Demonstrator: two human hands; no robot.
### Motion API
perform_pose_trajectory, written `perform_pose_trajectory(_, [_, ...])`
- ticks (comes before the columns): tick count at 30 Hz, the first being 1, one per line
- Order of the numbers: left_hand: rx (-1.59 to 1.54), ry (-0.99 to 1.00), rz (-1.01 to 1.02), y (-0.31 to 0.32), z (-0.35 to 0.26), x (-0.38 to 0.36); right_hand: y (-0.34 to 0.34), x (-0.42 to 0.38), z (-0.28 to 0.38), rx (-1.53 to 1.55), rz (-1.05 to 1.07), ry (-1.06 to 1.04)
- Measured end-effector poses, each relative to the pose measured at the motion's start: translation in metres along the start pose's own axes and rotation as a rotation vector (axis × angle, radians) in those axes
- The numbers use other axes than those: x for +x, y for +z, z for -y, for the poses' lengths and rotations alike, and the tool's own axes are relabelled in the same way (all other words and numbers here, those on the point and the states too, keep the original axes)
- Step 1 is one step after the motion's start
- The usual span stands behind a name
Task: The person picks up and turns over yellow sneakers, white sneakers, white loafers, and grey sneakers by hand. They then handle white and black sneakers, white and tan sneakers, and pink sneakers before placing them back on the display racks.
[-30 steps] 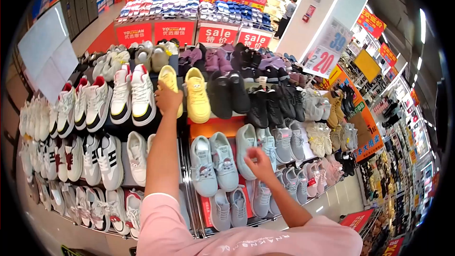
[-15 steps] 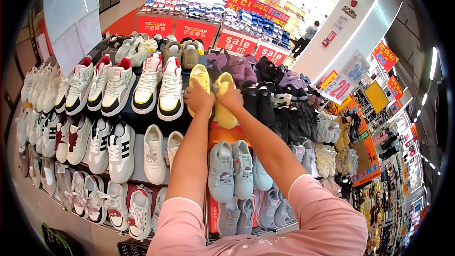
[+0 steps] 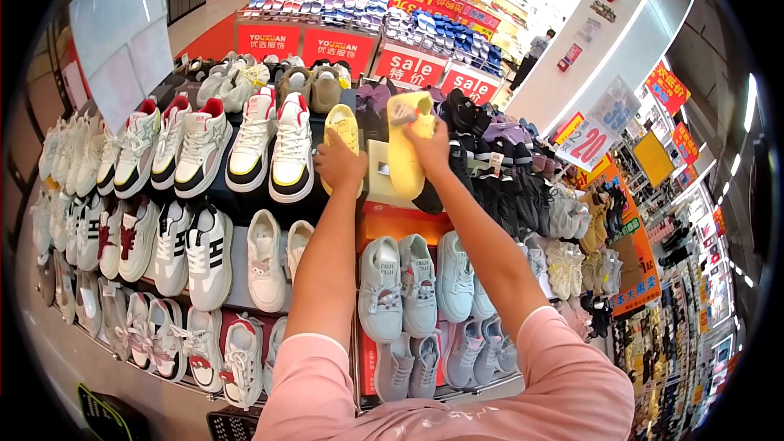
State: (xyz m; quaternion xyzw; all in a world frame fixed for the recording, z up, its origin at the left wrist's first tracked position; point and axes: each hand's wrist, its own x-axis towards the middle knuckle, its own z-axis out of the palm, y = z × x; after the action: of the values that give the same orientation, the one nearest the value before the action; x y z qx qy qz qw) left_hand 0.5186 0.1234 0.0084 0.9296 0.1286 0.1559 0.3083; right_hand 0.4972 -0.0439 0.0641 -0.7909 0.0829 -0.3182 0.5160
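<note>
At the top row of a shoe display, my left hand (image 3: 341,165) is closed on one yellow shoe (image 3: 342,125), which stands beside a white shoe with black and yellow trim (image 3: 291,151). My right hand (image 3: 430,147) grips a second yellow shoe (image 3: 403,162), held up and turned so its toe end points down toward me. A light box top (image 3: 379,171) shows between the two yellow shoes. Black shoes (image 3: 459,165) lie just right of my right hand. My fingers partly hide both yellow shoes.
Light blue shoes (image 3: 380,290) and white shoes (image 3: 266,261) fill the lower rows. A clear sign sheet (image 3: 122,37) rises at the left, a price sign (image 3: 585,143) at the right. A person (image 3: 535,53) stands near the white pillar (image 3: 608,49).
My right hand has lifted its yellow shoe and moved it right, away from the other one, uncovering the box top. My left hand stays on its shoe.
</note>
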Motion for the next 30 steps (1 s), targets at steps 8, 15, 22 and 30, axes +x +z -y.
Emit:
perform_pose_trajectory(8, [0.028,-0.014,0.068,-0.007,-0.008,-0.004,-0.178,-0.094,0.087,0.383,0.06,-0.021])
perform_pose_trajectory(15, [0.071,0.015,0.067,-0.006,-0.012,-0.005,-0.331,-0.299,0.022,0.859,-0.232,0.467])
perform_pose_trajectory(22, [0.069,0.125,0.088,-0.001,-0.014,0.004,-0.378,-0.456,-0.015,1.274,-0.494,0.78])
perform_pose_trajectory(30, [-1.028,0.063,0.332,-0.083,-0.027,-0.097,-0.399,-0.42,0.001,1.085,-0.404,0.711])
